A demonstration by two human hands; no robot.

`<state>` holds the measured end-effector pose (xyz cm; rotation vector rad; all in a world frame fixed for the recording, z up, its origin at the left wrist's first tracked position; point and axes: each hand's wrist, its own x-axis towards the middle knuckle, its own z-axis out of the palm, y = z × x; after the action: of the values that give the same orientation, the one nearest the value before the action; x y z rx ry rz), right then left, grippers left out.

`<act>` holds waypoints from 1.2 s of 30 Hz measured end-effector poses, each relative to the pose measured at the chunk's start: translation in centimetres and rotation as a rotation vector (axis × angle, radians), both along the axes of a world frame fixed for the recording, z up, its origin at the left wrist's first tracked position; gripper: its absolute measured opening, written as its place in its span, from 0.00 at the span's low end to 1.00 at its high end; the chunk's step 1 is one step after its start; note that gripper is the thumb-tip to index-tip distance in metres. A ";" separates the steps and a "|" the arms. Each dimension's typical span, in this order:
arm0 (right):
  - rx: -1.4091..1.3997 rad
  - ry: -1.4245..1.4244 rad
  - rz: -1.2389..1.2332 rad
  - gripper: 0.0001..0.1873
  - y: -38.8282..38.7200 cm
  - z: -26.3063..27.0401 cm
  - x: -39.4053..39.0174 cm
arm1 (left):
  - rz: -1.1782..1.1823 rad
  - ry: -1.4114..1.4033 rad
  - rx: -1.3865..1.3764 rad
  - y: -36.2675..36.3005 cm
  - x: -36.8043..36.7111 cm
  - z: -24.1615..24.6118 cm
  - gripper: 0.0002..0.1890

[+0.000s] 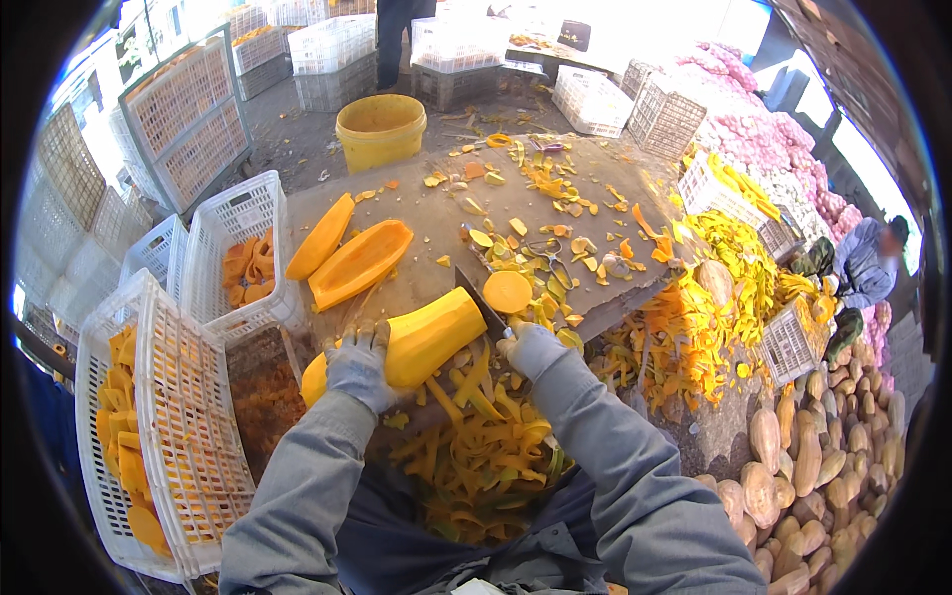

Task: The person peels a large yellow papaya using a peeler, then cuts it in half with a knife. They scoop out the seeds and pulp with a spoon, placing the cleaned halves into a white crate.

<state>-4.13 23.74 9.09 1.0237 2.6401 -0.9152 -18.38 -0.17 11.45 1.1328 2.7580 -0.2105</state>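
My left hand (362, 366), in a pale work glove, presses on a peeled orange squash (431, 333) that lies on the board. Gloved too, my right hand (532, 349) grips the handle of a knife (482, 303). Its dark blade stands at the squash's right end, between it and a round cut piece (508, 291). Behind the squash rest two peeled, split halves, one hollowed half (361, 265) and one long half (320, 236). Scissors or a similar looped metal tool (551, 262) lie among scraps to the right. Peelings (483, 454) are heaped below, by my lap.
White plastic crates (195, 446) with cut squash stand at the left. A yellow bucket (381, 132) is beyond the board (439, 178). Peel heaps (729, 253) and whole unpeeled squashes (807, 454) fill the right side. A person (863, 264) sits at the far right; another's legs (394, 44) show behind.
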 end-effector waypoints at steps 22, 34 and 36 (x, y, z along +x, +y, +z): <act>-0.217 1.440 -0.015 0.16 -5.4 17.6 4.4 | 0.014 -0.053 -0.048 0.4 -0.2 0.4 0.67; -0.011 0.049 0.022 0.28 -3.4 0.4 -0.2 | 0.014 -0.074 -0.039 0.6 0.3 1.2 0.64; 0.002 0.005 0.071 0.28 -2.6 2.1 -0.9 | 0.003 -0.057 -0.059 0.7 0.3 1.2 0.64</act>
<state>-5.02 21.12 11.15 0.9225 2.6629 -0.9019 -18.07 0.51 12.66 1.1032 2.6850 -0.2542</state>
